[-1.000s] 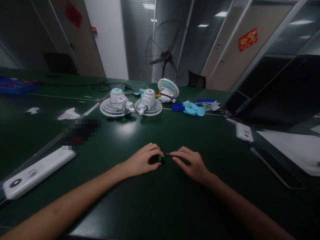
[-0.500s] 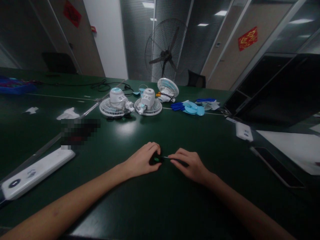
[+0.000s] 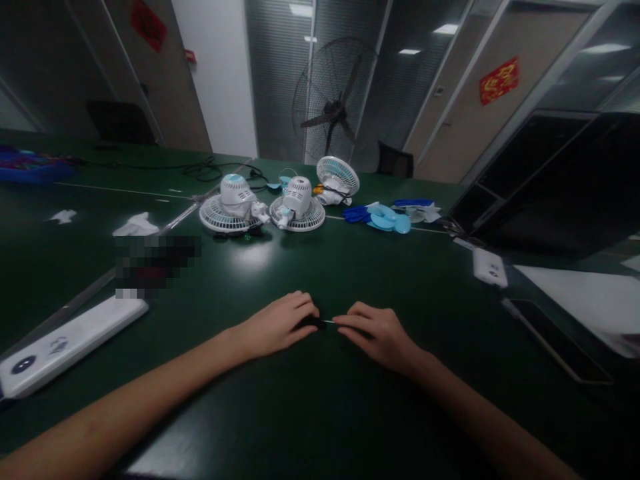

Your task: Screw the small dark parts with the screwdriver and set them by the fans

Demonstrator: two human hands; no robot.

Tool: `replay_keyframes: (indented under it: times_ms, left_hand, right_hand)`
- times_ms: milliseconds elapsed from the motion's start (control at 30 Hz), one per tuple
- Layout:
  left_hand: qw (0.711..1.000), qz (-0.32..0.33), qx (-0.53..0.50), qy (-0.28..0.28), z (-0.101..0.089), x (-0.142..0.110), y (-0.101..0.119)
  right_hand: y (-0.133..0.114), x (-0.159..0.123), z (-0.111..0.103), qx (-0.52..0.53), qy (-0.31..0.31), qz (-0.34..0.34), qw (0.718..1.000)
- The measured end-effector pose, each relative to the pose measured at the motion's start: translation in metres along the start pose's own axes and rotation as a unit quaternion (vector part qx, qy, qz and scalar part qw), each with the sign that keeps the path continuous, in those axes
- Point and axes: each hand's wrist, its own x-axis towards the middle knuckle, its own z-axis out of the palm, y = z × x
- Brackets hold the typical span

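Observation:
At the front middle of the dark green table, my left hand [image 3: 283, 325] is closed on a small black part [image 3: 321, 324], mostly hidden by the fingers. Facing it, my right hand [image 3: 377, 333] pinches a thin metal-shafted tool [image 3: 329, 321], possibly a screwdriver; its rear end is hidden in the palm. The bright shaft points left, and its tip meets or lies very close to the black part. Both hands are low over the tabletop [image 3: 280, 413].
Beyond the hands lie two white fans [image 3: 235, 200] face down, and a third fan [image 3: 337, 180] tilted. Light blue fan blades [image 3: 387, 218] and blue gloves [image 3: 356, 213] are right of them. A white power bank-like box [image 3: 75, 340] is left; a phone [image 3: 555, 340] lies right.
The left fingers have closed further over the black part, covering its green spot. The black part and the tool tip sit slightly lower in view.

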Motion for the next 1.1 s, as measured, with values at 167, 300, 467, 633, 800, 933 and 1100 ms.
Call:
replay_keyframes:
  times_ms: [167, 300, 467, 633, 800, 933, 1100]
  left_hand:
    - [0.999, -0.041, 0.006, 0.019, -0.034, -0.021, -0.048]
    - [0.986, -0.132, 0.050, 0.086, -0.063, -0.037, -0.108]
    - [0.954, -0.231, 0.087, 0.169, -0.081, -0.059, -0.154]
    - [0.945, -0.262, 0.053, 0.186, -0.096, -0.082, -0.161]
    - [0.935, -0.306, 0.046, 0.174, -0.109, -0.099, -0.166]
    - [0.936, -0.296, 0.074, 0.173, -0.111, -0.095, -0.161]
    - [0.930, -0.271, 0.072, 0.239, -0.098, -0.079, -0.143]
  right_hand:
    - [0.003, 0.000, -0.004, 0.043, 0.012, 0.015, 0.999]
    - [0.002, 0.001, -0.006, 0.062, 0.006, 0.014, 0.998]
    - [0.002, 0.000, -0.005, 0.058, 0.006, 0.018, 0.998]
    - [0.003, 0.000, -0.005, 0.058, 0.010, 0.014, 0.998]
    - [0.003, 0.000, -0.005, 0.072, 0.002, 0.015, 0.997]
    - [0.003, 0.000, -0.005, 0.063, 0.007, 0.017, 0.998]
    - [0.003, 0.000, -0.004, 0.060, 0.003, 0.017, 0.998]
